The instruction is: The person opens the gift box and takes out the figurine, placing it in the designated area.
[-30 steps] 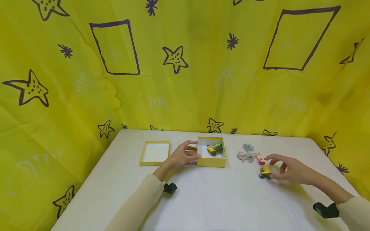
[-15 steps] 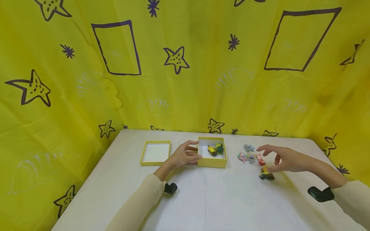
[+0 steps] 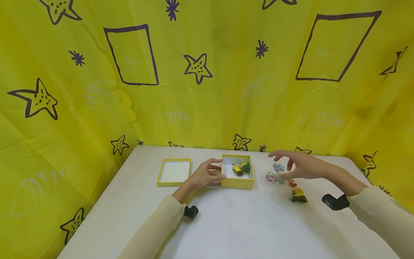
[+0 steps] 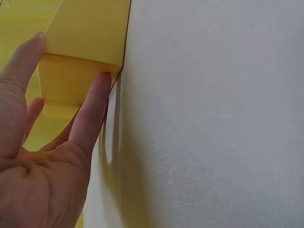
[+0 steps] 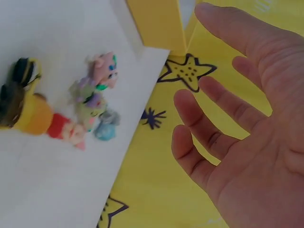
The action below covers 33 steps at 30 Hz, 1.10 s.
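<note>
My left hand (image 3: 204, 175) rests against the left side of a yellow box (image 3: 237, 183), its fingertips touching the wall and a corner in the left wrist view. Two small yellow-and-green toy figures (image 3: 240, 168) lie inside that box. My right hand (image 3: 304, 164) hovers over the small toys right of the box, holding nothing, fingers spread. A yellow-and-dark toy figure (image 3: 298, 195) lies on the table below this hand. Behind it are a red-and-pink figure (image 5: 65, 129), a pink figure (image 3: 271, 176) and a grey-blue one (image 3: 278, 167). The right hand partly covers this group in the head view.
A shallow yellow lid (image 3: 173, 172) with a white inside lies left of the box. All of it stands on a white-covered table (image 3: 245, 223). A yellow patterned curtain (image 3: 220, 108) hangs behind the table and along its sides.
My right hand has moved up and left, away from the yellow-and-dark figure, which stays on the table, now in full view. The left hand has stayed at the box.
</note>
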Each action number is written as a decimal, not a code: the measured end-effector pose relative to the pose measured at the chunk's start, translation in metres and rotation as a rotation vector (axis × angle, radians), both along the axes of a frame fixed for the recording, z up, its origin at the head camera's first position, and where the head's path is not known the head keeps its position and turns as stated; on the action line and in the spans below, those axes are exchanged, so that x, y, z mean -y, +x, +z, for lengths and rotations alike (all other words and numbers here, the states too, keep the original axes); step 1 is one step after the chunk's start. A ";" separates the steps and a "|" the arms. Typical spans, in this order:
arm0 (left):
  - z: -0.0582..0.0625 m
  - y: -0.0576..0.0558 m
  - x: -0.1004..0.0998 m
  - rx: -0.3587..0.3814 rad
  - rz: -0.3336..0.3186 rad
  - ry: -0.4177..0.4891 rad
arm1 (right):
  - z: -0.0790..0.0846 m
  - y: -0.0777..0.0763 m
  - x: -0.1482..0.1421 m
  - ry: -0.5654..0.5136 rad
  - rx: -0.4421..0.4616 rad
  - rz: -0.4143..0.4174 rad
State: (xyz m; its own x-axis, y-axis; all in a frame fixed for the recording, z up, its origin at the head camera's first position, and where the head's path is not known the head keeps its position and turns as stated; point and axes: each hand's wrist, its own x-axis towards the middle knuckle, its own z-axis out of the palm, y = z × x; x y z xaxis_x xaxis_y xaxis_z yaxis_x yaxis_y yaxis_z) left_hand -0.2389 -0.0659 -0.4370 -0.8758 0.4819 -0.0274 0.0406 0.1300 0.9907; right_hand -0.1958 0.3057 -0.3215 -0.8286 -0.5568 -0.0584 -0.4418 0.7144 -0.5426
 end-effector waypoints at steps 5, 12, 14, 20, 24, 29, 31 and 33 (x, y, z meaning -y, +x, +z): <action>-0.002 0.001 0.001 -0.014 0.011 -0.023 | 0.004 -0.009 0.019 -0.008 -0.020 0.013; -0.004 0.002 0.003 -0.013 0.018 -0.035 | 0.006 -0.022 0.042 -0.025 -0.087 0.056; -0.004 0.002 0.004 -0.012 0.019 -0.038 | 0.007 -0.025 0.047 -0.033 -0.100 0.065; -0.003 0.002 0.003 -0.041 0.019 -0.055 | 0.005 -0.035 0.061 -0.036 -0.127 0.068; -0.003 0.001 0.002 -0.045 0.019 -0.056 | 0.003 -0.040 0.070 -0.030 -0.115 0.066; -0.001 0.001 0.001 -0.034 0.017 -0.052 | 0.000 -0.047 0.079 -0.032 -0.103 0.080; 0.000 0.001 0.000 -0.036 0.014 -0.053 | -0.001 -0.049 0.083 -0.033 -0.102 0.098; 0.001 0.001 0.000 -0.040 0.015 -0.053 | -0.003 -0.052 0.087 -0.031 -0.105 0.109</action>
